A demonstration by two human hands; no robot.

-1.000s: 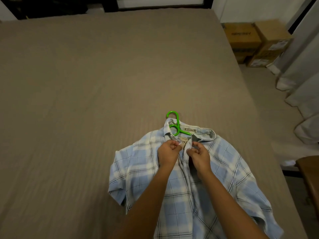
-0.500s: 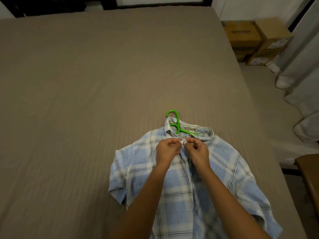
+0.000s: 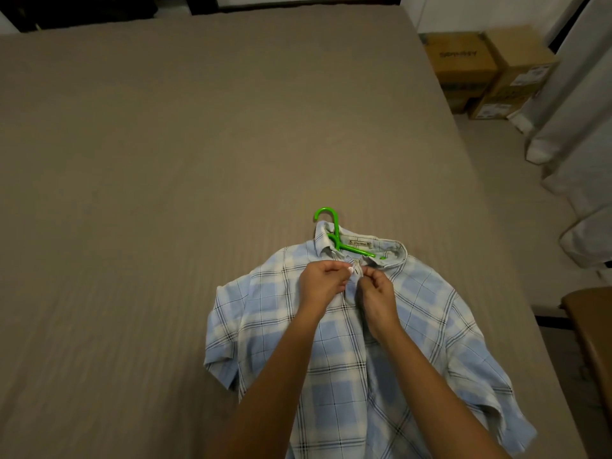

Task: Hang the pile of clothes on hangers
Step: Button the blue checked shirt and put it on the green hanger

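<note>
Left hand (image 3: 323,281) and right hand (image 3: 376,293) pinch the plaid shirt (image 3: 414,309) placket at the collar, buttoning it over the green hanger (image 3: 334,235). Next probably: seat the button, then lift by the hook.

Hands two: left hand (image 3: 323,281), right hand (image 3: 376,296); shirt (image 3: 430,326) one; hanger (image 3: 335,231) one.

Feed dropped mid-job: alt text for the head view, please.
The left hand and right hand pinch the front edges of a blue plaid short-sleeved shirt together below its collar. The shirt lies on a tan bed, with a green hanger inside its neck, sticking out past the collar.
</note>
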